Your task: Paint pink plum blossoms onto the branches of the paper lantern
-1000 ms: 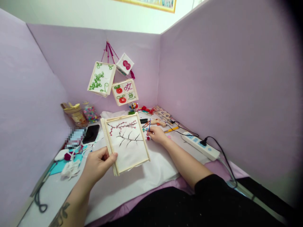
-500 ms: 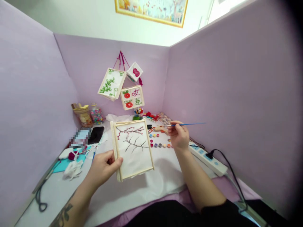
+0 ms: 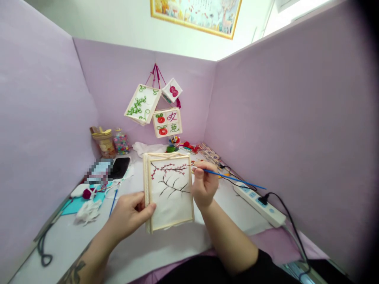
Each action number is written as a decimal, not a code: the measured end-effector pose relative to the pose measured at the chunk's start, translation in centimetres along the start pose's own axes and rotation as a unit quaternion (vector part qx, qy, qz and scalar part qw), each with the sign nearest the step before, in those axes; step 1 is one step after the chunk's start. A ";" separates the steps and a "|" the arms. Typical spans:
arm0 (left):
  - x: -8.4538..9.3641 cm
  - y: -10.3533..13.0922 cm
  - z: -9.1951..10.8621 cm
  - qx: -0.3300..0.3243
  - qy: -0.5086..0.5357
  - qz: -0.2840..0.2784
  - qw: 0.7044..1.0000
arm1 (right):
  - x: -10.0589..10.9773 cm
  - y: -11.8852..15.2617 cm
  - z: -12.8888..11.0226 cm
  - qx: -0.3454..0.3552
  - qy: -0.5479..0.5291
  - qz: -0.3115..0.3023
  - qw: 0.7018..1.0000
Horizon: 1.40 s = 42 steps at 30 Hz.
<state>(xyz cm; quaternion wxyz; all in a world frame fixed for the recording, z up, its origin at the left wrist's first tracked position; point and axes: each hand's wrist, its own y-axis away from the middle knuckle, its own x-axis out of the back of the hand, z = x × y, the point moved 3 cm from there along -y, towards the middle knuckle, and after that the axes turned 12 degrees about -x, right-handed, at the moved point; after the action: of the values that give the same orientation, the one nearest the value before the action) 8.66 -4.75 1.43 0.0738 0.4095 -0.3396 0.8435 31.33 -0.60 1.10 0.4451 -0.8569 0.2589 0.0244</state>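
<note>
- In the head view, the left hand is closing around the lower left edge of a stick-framed paper box, thumb in front, fingers partly hidden behind; that edge grip is presumably leaving the painted face uncovered.
- The box is standing nearly upright in mid-air above the table, its painted side facing the wearer, probably for a straight look at it.
- The right hand is pinching a slim blue-handled paintbrush, fingers curled in, near the bristle end, likely for finer control.
- The brush tip is hovering by the right end of the pink-blossomed branch; whether it's touching, I cannot tell. A bare dark branch is running below.
- Over on the white-covered table, another blue-handled brush is lying beside the left hand, with crumpled white tissue resting partly on a turquoise sheet.
- A black phone is lying farther back, while a white power strip is feeding a black plug at the right.
- Lilac partitions are enclosing the desk, decorated paper boxes are hanging on cords, and a gold-framed picture is showing above.
</note>
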 end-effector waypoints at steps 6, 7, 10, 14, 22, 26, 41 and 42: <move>0.0 -0.1 0.3 -0.006 0.014 -0.012 1.000 | 0.2 0.2 -0.3 0.080 0.010 -0.008 0.997; 0.0 -0.1 0.3 -0.005 0.016 -0.015 1.000 | 0.2 0.1 -0.3 0.082 0.012 -0.010 0.996; 0.1 -0.1 0.3 -0.006 0.018 -0.016 1.000 | 0.2 0.1 -0.4 0.086 0.018 -0.022 0.996; 0.1 0.0 0.3 -0.019 0.014 -0.008 1.000 | 0.2 0.2 -0.5 0.091 0.035 -0.022 0.995; -0.1 0.0 0.3 -0.025 0.012 -0.009 1.000 | 0.2 0.1 -0.3 0.082 0.050 -0.025 0.995; -0.1 0.1 0.2 -0.029 0.012 -0.013 0.999 | 0.1 0.1 -0.2 0.082 0.055 -0.025 0.995; -0.2 0.1 0.2 -0.048 0.012 0.000 0.999 | 0.1 0.0 -0.5 0.097 0.030 -0.026 0.994; -0.2 0.1 0.2 -0.047 0.012 -0.001 0.999 | 0.1 0.0 -0.5 0.101 0.023 -0.025 0.994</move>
<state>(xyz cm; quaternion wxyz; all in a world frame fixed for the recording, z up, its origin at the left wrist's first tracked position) 8.87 -4.94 1.32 0.0978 0.3961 -0.3775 0.8313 31.35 -1.04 1.37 0.5236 -0.8143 0.2487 -0.0322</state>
